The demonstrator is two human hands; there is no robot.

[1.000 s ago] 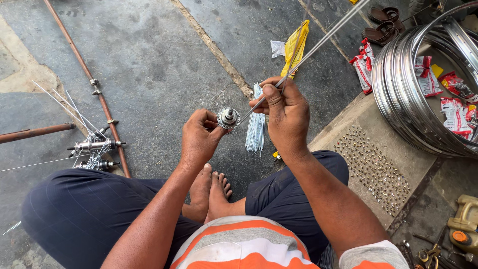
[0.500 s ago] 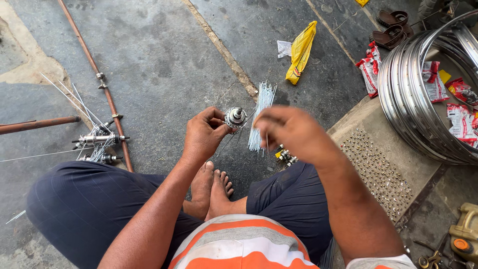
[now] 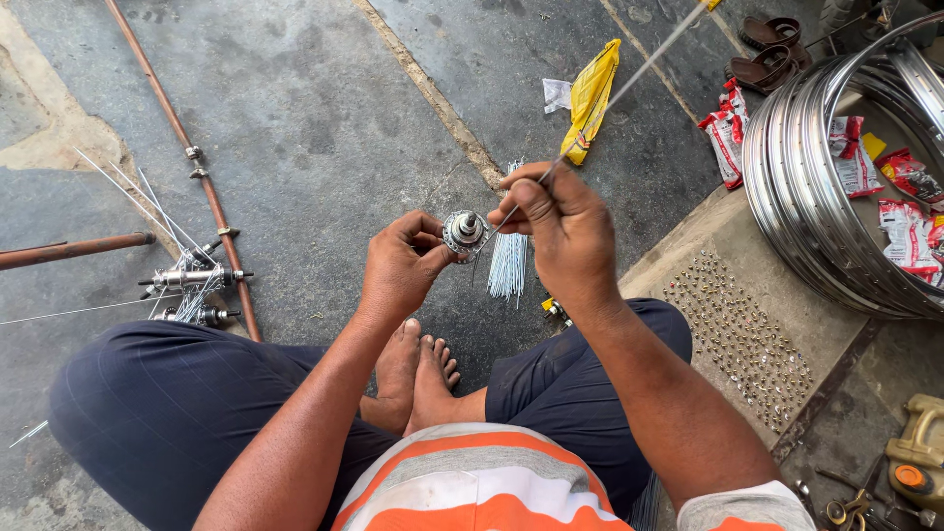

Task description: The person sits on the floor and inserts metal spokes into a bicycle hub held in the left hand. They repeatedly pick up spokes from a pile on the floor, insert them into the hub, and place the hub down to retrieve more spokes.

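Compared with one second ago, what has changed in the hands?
The right hand lowered, then took one spoke and now points it at the hub. The left hand kept holding the hub; the spoke bundle stayed on the floor.

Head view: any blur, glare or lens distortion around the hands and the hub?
Head view: even daylight, soft shadows; left hand, wheel hub and right hand are sharp; the spoke it pinches thins out toward the top edge; bright glare on the stacked rims; wide-angle stretch at the edges.
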